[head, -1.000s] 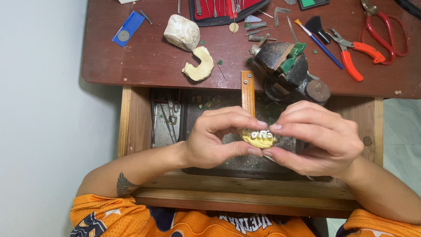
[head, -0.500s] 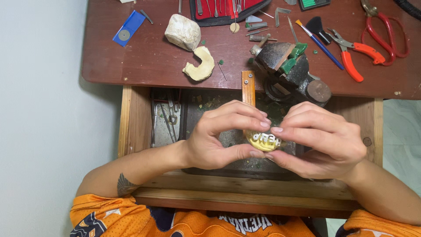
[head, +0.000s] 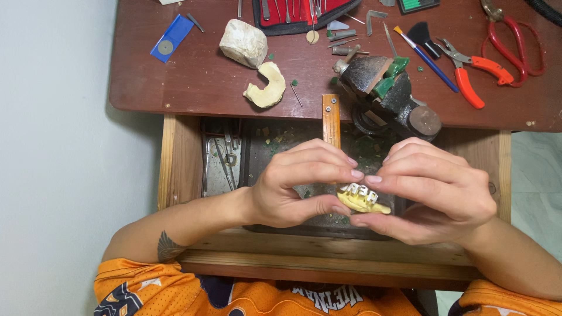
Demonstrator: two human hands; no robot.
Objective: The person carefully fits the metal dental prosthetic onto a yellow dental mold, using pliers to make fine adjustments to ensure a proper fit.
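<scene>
Your left hand [head: 293,187] and right hand [head: 433,193] meet over the open wooden drawer [head: 181,175], both closed around a small yellow dental cast [head: 363,200] with a row of metal-capped teeth on top. Your fingertips press together just above it while your thumbs support it from below. Behind the drawer, on the reddish table [head: 193,82], sit a dark bench vise [head: 386,93], a pale horseshoe-shaped plaster piece [head: 266,86], a white plaster block [head: 243,42], orange-handled pliers [head: 474,73] and a blue card [head: 171,38].
</scene>
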